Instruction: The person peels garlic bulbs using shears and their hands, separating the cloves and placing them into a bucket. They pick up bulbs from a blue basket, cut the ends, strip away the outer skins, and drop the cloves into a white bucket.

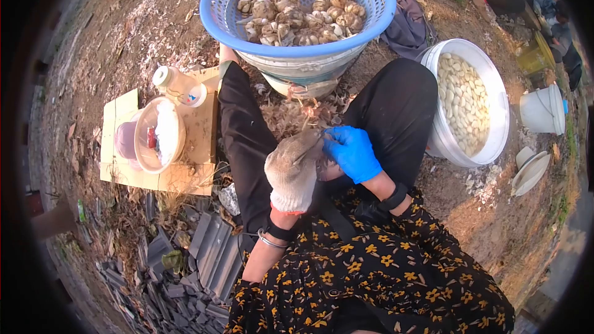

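Observation:
My left hand, in a dirty whitish knitted work glove, is closed in front of my lap, its fingers pointing away from me. Right beside it, my right hand in a blue rubber glove is closed too, fingertips meeting the left ones. Whatever sits between them is covered by the gloves. Beyond the hands, a blue plastic basket of garlic bulbs rests on a white bucket. Dry garlic skins litter the ground between my legs. To my right, a white bucket holds peeled garlic cloves.
On the left, cardboard carries a jar and a small basket with white and red contents. Broken grey tiles lie nearer. Another white bucket and a bowl-like thing are far right, with a person behind.

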`<state>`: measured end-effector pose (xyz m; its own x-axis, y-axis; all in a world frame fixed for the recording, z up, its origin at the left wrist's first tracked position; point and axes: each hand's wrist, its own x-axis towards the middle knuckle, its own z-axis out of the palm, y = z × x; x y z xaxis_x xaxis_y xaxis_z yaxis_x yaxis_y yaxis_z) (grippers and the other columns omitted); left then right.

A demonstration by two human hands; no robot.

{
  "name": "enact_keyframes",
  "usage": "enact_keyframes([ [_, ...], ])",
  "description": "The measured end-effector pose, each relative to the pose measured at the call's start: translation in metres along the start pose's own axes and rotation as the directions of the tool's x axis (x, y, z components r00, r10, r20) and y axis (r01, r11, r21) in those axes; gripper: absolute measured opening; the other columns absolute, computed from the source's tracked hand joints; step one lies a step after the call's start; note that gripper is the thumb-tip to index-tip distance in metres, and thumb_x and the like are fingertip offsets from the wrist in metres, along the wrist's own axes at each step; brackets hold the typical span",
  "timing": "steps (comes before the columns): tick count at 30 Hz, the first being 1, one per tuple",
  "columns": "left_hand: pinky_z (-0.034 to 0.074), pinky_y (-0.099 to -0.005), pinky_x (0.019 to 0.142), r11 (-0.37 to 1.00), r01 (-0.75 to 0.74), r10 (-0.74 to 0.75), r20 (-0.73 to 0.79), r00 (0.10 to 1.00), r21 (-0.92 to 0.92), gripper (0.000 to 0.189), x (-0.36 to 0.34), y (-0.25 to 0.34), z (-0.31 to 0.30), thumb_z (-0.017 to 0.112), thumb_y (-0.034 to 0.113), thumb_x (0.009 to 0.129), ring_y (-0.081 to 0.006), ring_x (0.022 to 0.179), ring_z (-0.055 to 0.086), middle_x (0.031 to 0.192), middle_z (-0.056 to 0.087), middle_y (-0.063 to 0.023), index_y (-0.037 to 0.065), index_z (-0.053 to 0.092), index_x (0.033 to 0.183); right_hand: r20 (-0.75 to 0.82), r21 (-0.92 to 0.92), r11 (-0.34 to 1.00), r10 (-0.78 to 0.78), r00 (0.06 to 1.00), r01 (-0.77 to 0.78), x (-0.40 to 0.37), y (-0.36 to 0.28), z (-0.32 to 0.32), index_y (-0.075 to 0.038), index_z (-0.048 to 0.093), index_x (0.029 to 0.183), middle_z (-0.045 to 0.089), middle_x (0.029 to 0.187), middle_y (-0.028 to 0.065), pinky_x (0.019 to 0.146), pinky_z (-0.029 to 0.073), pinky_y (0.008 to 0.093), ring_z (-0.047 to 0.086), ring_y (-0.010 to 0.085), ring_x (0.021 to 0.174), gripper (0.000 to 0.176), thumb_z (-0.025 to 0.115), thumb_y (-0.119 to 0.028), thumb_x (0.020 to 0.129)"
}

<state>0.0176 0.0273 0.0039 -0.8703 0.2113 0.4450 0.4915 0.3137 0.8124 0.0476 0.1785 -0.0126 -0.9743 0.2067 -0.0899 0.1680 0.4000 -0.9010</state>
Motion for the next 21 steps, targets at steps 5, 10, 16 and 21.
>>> enact_keyframes([
  [5, 0.054, -0.0306, 0.074, 0.985, -0.124, 0.116, 0.072, 0.991, 0.122, 0.024, 0.003, 0.006, 0.0, 0.076, -0.004, 0.072, -0.0248, 0.081, 0.07, 0.089, 0.073, -0.0079, 0.008, 0.074, 0.093, -0.091, 0.051, 0.999, 0.021, 0.996, -0.016, 0.0, 0.009, 0.011, -0.002, 0.07, 0.084, 0.063, 0.073, 0.0201, 0.059, 0.047, 0.0388, 0.061, 0.0352, 0.065, 0.009, 0.065, -0.008, 0.082],
  [10, 0.055, -0.0292, 0.067, 0.892, 0.312, -0.293, 0.107, 0.95, -0.329, 0.018, 0.001, 0.014, 0.001, 0.073, -0.001, 0.08, -0.0209, 0.075, 0.07, 0.088, 0.072, -0.01, 0.002, 0.071, 0.098, -0.106, 0.094, 0.989, -0.105, 0.989, 0.115, 0.004, 0.037, 0.02, -0.003, 0.071, 0.094, 0.067, 0.082, 0.0195, 0.064, 0.05, 0.0358, 0.064, 0.0311, 0.07, 0.012, 0.067, -0.007, 0.084],
  [16, 0.051, -0.0247, 0.061, 0.426, 0.634, -0.705, 0.202, 0.68, -0.646, 0.014, -0.001, -0.002, -0.007, 0.065, 0.002, 0.088, -0.0165, 0.07, 0.066, 0.084, 0.069, -0.0108, -0.002, 0.063, 0.101, -0.079, 0.222, 0.975, -0.014, 0.997, 0.031, 0.003, 0.012, 0.016, -0.006, 0.066, 0.116, 0.069, 0.094, 0.008, 0.074, 0.052, 0.03, 0.064, 0.0153, 0.081, 0.029, 0.068, -0.004, 0.087],
  [21, 0.047, -0.0219, 0.061, 0.521, 0.632, -0.708, 0.124, 0.696, -0.573, 0.014, 0.004, -0.004, -0.015, 0.06, 0.005, 0.091, -0.0113, 0.067, 0.062, 0.081, 0.067, -0.0069, -0.001, 0.064, 0.102, 0.082, 0.48, 0.872, 0.064, 0.995, -0.096, 0.002, 0.011, 0.011, -0.004, 0.062, 0.124, 0.065, 0.107, 0.0042, 0.082, 0.05, 0.0272, 0.06, 0.011, 0.093, 0.036, 0.058, 0.003, 0.089],
])
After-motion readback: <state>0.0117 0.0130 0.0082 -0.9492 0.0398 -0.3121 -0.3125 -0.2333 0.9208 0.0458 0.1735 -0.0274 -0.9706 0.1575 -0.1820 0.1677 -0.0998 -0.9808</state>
